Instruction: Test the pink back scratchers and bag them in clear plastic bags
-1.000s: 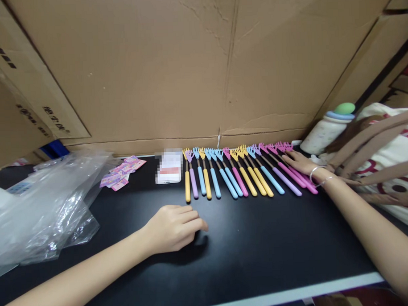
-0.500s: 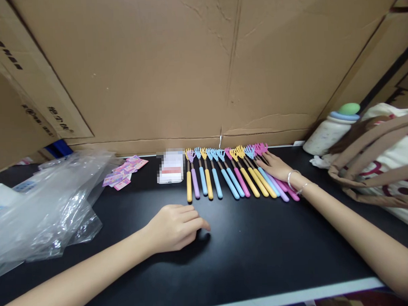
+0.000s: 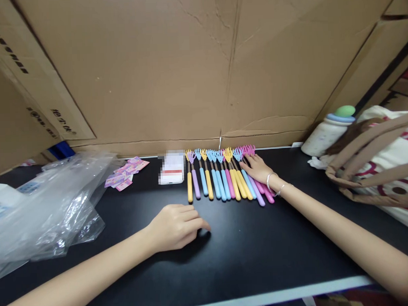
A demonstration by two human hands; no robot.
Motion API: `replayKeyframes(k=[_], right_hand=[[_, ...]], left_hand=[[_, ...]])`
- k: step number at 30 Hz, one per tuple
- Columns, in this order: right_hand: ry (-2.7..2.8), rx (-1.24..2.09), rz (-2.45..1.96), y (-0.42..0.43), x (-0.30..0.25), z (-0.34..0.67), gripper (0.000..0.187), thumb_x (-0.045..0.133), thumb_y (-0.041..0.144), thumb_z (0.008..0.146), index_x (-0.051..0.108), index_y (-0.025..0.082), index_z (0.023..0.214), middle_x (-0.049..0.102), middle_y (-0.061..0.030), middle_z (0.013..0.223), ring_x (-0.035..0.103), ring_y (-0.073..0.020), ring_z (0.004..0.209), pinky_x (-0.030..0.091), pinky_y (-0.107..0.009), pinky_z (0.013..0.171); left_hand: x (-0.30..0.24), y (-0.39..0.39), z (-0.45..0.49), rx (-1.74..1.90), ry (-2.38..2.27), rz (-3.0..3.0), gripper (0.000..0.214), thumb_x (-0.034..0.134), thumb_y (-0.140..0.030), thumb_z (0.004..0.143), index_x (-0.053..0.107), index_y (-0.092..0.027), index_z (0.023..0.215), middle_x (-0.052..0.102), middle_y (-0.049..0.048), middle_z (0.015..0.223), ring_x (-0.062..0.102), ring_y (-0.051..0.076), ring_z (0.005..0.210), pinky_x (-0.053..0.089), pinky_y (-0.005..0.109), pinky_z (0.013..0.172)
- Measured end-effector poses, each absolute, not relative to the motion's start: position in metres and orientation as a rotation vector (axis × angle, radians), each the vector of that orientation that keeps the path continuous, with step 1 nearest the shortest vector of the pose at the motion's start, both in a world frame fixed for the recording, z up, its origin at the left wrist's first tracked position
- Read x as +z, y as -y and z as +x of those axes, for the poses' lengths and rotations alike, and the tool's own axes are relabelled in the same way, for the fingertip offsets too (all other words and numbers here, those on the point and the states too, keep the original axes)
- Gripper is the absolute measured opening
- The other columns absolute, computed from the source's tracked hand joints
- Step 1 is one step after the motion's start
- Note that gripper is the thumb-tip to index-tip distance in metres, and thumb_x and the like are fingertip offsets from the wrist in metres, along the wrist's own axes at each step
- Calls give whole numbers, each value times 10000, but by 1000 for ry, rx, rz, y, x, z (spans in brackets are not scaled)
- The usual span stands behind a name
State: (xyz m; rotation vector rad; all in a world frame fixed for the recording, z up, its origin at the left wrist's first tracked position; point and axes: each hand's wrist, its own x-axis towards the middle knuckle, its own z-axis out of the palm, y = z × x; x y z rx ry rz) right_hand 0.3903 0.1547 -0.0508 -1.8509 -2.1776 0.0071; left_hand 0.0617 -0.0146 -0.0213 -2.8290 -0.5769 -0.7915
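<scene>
Several back scratchers with small claw-shaped heads and coloured handles lie side by side in a row on the black table. At the row's left end is a yellow back scratcher (image 3: 189, 187). My right hand (image 3: 258, 170) lies flat, fingers extended, over the upper part of the right end, touching a purple back scratcher (image 3: 258, 193) and pink back scratchers (image 3: 269, 194) that it partly covers. Below the row, my left hand (image 3: 178, 227) rests on the table with its fingers curled in and the index finger bent forward. Nothing shows in it.
Clear plastic bags (image 3: 62, 207) are heaped at left, near a pile of pink-purple cards (image 3: 126, 172). A phone-like white object (image 3: 171, 172), partly blurred, lies left of the row. A white bottle (image 3: 327, 135) and a cloth bag (image 3: 375, 178) stand at right. Cardboard (image 3: 154, 83) walls the back.
My right hand has slid left, pushing the right part of the row closer together, so the handles now lie tighter side by side. My left hand has stayed in place.
</scene>
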Motion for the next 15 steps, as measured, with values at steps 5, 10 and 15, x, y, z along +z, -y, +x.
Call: replayKeyframes(k=[5, 10, 15], right_hand=[[2186, 26, -1839, -149, -49, 377, 696, 210, 615, 888, 367, 166, 1397, 380, -108, 1455, 239, -317, 1377, 255, -477, 1112], [2199, 49, -1823, -146, -47, 367, 683, 213, 611, 890, 368, 174, 1392, 396, -117, 1443, 257, -325, 1368, 261, -497, 1101], [2209, 79, -1797, -144, -46, 362, 702, 215, 611, 891, 367, 147, 1395, 372, -139, 1454, 251, -330, 1369, 253, -502, 1101]], left_hand=[[-20, 15, 63, -793, 566, -2815, 302, 358, -77, 845, 614, -226, 900, 585, -26, 642, 526, 116, 586, 372, 230, 553], [-19, 16, 63, -773, 567, -2809, 309, 341, -86, 855, 611, -229, 905, 579, -24, 638, 535, 113, 585, 378, 232, 550], [-20, 16, 63, -775, 560, -2802, 303, 342, -93, 860, 609, -227, 910, 576, -22, 637, 537, 117, 591, 380, 235, 552]])
